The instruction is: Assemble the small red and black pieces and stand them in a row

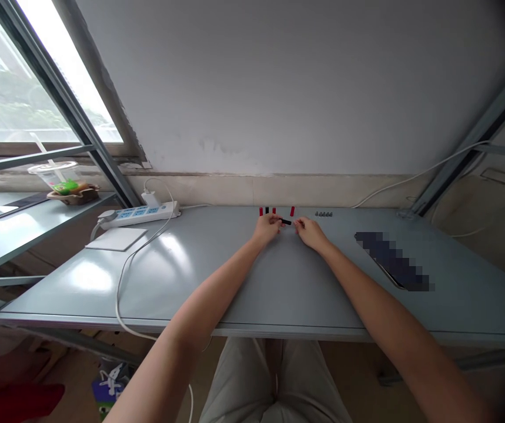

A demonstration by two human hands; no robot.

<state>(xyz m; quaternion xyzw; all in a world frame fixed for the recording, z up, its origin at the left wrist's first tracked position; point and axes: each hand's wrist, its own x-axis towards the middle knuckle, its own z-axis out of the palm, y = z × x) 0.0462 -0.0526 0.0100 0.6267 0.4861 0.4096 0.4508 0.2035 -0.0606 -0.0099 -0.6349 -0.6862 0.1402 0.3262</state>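
My left hand pinches a small black cylinder between thumb and fingers, just above the desk. Its free end points toward my right hand, whose fingertips are pressed together close by. Whether those fingertips hold anything is too small to make out. Behind the hands, near the wall, stand a small red cylinder, a small black one and a second red one. Another red cylinder sits a little to the right, leaning slightly. Several tiny metal pieces lie in a row beyond my right hand.
A dark phone-like slab, partly pixelated, lies right of my right arm. On the left are a white power strip, a white flat square and a cable running over the front edge. A plastic cup stands on the side shelf.
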